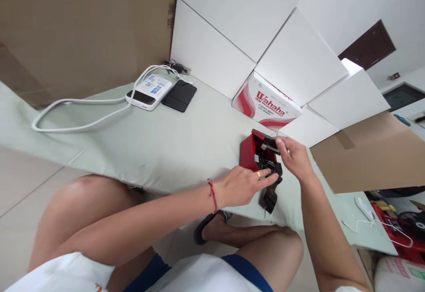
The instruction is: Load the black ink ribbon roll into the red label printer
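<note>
A small red box (248,152) with a dark hollow inside stands on the pale green tabletop, its upper side open. Black plastic parts (268,201) hang out of its near side, down toward the table edge. My left hand (244,184), with a ring and a red string bracelet, reaches in from the left. Two of its fingers lie stretched out over the black parts; its thumb is hidden. My right hand (292,153) pinches a small dark piece with a light edge (270,146) at the box opening. I cannot make out exactly what that piece is.
Behind the box stand a Wahaba-printed carton (265,101) and stacked white boxes (212,48). To the left lie a white power bank (154,89), a looped white cable (79,126) and a black flat case (179,95). Cardboard (372,152) rises at the right.
</note>
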The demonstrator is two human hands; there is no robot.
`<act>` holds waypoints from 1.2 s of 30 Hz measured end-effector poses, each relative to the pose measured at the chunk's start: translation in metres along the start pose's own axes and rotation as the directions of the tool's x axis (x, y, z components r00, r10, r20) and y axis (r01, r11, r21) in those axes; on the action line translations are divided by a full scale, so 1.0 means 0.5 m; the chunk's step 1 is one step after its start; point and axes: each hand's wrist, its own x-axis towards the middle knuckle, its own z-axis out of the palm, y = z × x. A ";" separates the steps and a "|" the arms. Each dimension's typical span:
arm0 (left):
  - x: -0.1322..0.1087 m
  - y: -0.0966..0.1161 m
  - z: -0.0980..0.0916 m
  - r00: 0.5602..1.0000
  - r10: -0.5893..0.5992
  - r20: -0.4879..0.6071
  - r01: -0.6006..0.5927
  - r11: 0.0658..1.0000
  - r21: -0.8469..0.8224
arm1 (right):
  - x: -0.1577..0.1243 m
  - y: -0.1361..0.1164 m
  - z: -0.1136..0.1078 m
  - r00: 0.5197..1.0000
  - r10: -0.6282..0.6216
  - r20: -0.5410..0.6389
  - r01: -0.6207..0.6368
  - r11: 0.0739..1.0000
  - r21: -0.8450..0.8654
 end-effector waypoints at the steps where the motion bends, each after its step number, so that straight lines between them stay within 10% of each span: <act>1: 0.000 -0.001 0.001 1.000 0.001 -0.006 -0.001 1.000 -0.004 | -0.023 -0.002 0.003 1.000 -0.016 0.019 0.016 1.000 0.022; 9: 0.013 -0.064 -0.005 0.939 -0.181 -0.292 0.129 0.974 -0.186 | -0.119 0.003 0.065 0.995 -0.046 -0.085 0.051 0.997 0.063; 16: 0.011 -0.129 0.011 0.958 -0.263 -0.112 0.238 0.952 -0.194 | -0.124 0.004 0.087 0.988 -0.019 -0.154 0.036 0.994 0.107; 26: 0.004 -0.131 0.013 0.965 -0.157 -0.211 0.126 0.980 -0.153 | -0.186 -0.033 0.089 0.950 -0.051 -0.306 0.105 0.981 0.160; 36: 0.008 -0.120 0.003 0.964 -0.244 -0.106 0.229 0.963 -0.142 | -0.206 -0.051 0.059 0.984 -0.097 -0.148 0.115 0.986 0.117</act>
